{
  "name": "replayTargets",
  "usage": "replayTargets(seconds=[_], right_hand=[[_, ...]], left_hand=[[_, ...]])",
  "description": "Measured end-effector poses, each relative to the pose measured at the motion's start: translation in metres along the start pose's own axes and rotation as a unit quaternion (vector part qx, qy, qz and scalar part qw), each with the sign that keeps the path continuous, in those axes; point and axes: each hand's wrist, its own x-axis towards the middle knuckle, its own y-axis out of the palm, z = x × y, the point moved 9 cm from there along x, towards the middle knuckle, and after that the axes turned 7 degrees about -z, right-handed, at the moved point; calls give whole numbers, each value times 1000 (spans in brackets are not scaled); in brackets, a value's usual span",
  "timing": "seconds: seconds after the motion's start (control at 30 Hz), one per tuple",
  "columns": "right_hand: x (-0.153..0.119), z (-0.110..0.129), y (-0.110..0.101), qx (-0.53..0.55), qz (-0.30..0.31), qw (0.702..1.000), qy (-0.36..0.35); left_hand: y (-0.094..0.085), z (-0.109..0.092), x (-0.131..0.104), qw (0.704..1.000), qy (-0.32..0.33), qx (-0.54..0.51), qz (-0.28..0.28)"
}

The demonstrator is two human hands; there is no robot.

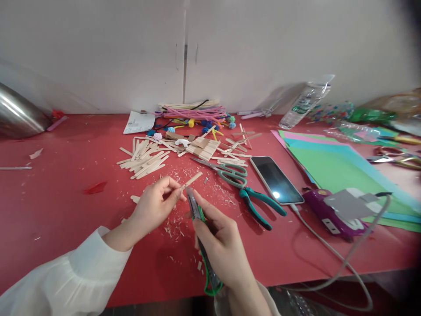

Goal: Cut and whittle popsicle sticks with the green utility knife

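Between its thumb and fingers, my left hand (pixel 158 204) pinches a wooden craft stick (pixel 193 178) that points up and to the right. My right hand (pixel 217 237) is wrapped round a green and dark utility knife (pixel 204 250), its tip close to the stick near my left fingertips. Whether the blade touches the wood I cannot tell. Small wood shavings (pixel 176 228) lie scattered on the red table under both hands. Just beyond them is a pile of craft sticks (pixel 148 159), with a flat panel of joined sticks (pixel 204 148) beside it.
Scissors (pixel 232 173) and teal-handled pliers (pixel 259 204) lie right of my hands. Further right are a phone (pixel 276 177) on a cable, a purple power strip (pixel 332 215) and coloured paper (pixel 335 166). Pipe cleaners (pixel 194 112) and a plastic bottle (pixel 304 103) are at the back.
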Motion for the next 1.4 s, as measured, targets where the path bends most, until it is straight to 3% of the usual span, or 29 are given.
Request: replayTargets(seconds=[0.23,0.6,0.87,1.0,1.2,1.4], right_hand=[[-1,1,0,19,-10,1000,13],[-1,-3,6,91,7,994,56],[1,-4,8,181,5,980,84],[2,-4,10,210,33,972,99],[1,8,-7,76,-33,997,-10],[-5,18,-8,-104,-27,988,-108]], left_hand=[[0,-6,0,999,37,25,-13],[3,-4,-2,999,41,31,-17],[0,-8,0,982,98,153,-53],[-6,-8,2,983,83,148,-66],[1,0,1,999,-25,-32,-7],[2,5,-1,995,-57,-83,-2]])
